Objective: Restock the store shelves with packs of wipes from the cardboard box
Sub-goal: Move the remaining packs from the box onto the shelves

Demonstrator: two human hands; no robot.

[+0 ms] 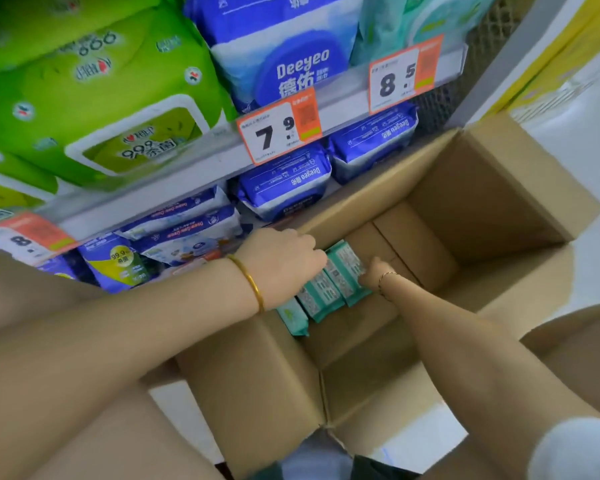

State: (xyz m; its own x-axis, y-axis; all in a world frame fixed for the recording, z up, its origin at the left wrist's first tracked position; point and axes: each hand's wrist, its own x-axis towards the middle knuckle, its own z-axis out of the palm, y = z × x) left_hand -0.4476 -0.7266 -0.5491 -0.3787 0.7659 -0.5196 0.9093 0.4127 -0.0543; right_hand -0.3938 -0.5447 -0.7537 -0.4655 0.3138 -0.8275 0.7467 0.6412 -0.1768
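Hands both down in the cardboard box (499,202): left hand (284,258) curls over the teal packs of wipes (340,275) standing in a row on the box floor, right hand (373,271) sits against the row's other end, fingers hidden, so can't tell its grip. Risk, imo: lifting several packs squeezed btw two hands w/ uneven pressure, so the middle ones slip out & drop.

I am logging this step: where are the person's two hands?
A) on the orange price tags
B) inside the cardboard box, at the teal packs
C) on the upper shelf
B: the left hand and the right hand both reach into the cardboard box, one at each end of the teal packs.
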